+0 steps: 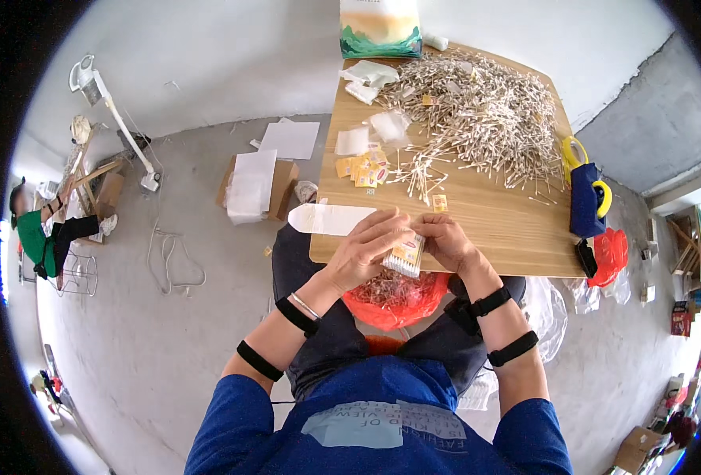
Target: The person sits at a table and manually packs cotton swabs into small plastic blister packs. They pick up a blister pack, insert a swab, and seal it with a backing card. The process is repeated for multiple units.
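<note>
Between my two hands, above the near edge of the table, is a small clear packet of cotton swabs with a yellow label. The fingers of my left hand close round its left side. My right hand pinches at its upper right corner. Just left of my left hand lies a white strip with a pointed end. One yellow label card lies beyond my right hand, and several more yellow cards sit farther left. A big heap of loose cotton swabs covers the far part of the table.
Clear plastic bags lie beside the heap on the wooden table. A blue tape dispenser with yellow rings stands at the right edge. Below my hands hangs a red bag. A person in green sits far left.
</note>
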The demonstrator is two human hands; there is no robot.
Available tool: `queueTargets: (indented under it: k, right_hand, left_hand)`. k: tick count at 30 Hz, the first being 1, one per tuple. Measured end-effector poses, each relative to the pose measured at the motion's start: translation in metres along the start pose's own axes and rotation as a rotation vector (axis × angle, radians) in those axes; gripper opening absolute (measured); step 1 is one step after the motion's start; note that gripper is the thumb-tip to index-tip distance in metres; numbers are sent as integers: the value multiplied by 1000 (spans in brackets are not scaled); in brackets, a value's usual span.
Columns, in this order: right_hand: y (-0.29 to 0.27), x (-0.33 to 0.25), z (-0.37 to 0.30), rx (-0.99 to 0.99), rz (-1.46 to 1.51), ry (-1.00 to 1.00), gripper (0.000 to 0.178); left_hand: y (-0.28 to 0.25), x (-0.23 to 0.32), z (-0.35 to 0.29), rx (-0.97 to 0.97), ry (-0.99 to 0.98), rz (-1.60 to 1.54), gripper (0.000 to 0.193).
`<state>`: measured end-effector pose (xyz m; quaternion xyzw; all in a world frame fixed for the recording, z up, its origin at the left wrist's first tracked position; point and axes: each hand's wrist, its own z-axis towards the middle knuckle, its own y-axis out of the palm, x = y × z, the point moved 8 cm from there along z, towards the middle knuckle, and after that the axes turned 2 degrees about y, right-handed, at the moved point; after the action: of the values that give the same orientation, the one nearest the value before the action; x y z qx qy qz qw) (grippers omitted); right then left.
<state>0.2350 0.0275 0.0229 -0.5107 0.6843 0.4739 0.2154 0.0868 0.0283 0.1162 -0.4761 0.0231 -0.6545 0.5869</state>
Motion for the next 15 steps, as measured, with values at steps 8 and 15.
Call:
queueTargets:
  k: [8,15]
  right_hand:
    - [45,9,-26,-396,247,61,24]
    - [64,5,-44,-376,336,14,27]
  left_hand:
    - [-1,29,19,-88,-55,-433,31]
    - [-2,31,16,-102,-171,-553,34]
